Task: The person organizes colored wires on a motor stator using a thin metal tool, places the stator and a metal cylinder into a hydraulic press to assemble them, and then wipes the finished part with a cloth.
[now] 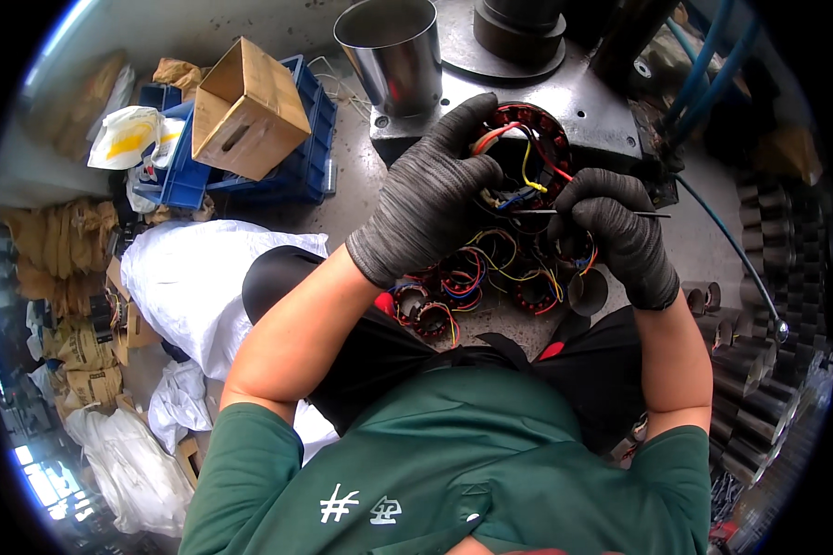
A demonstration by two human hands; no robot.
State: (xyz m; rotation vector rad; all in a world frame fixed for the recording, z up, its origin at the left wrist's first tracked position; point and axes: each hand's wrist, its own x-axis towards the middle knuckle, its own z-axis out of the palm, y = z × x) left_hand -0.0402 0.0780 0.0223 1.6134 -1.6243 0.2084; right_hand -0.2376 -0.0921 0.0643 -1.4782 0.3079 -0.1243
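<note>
Wire-tailed stator ring (551,129) up between the two hands, around the near edge of a metal machine base (611,113). Resting on it or just held in front, can't tell. Main bit of geometry: right off the fingertips of the left hand (435,185), so nearer that one, and up and to the left of the right hand (615,227). Round, so no real long axis, with the opening facing roughly up at the camera. Thin metal rod (535,212) lying almost dead crosswise, tip by the ring's lower edge. Actually touching? Can't tell.

Looks-wise: dark reddish ring, red, yellow and whitish leads spilling over the opening, plus some blue near the bottom. One red lead stretching over to the right fingertips, pinched or only brushing, hard to say.

Left hand in a grey knit glove, thumb and fingers clamped on the ring's left side. Right hand gloved too, curled round the rod, far end poking out past the knuckles.

Further out: more stators (458,277) with coloured leads down between the knees, shiny metal cup (393,65) on the base, cardboard box (259,111) and blue crate (317,120) off left, stacked metal cylinders (745,379) off right.
</note>
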